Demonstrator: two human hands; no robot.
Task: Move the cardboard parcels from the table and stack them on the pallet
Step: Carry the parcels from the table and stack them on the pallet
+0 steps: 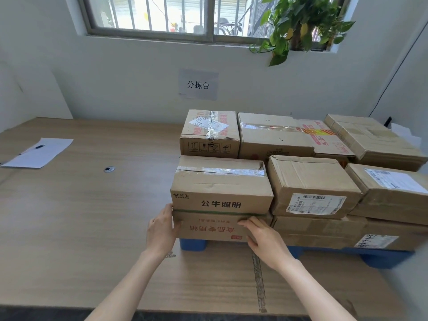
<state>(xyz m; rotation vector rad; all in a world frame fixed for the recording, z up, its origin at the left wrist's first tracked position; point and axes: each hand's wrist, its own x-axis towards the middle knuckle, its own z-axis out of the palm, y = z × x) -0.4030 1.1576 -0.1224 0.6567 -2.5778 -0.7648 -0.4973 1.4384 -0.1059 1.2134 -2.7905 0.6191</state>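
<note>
Head view: both our hands rest on the lowest parcel of the near stack.
Just below centre, toward 6 o'clock, our left hand (162,230) lies flat against the left end of the brown cardboard parcel with red print (208,229). Our right hand (264,239) presses straight fingers on the parcel's front face. The parcel sits on the blue plastic pallet (193,245), under the brown cardboard parcel with black lettering (221,188). The pallet stands on the wooden tabletop (69,216).
</note>
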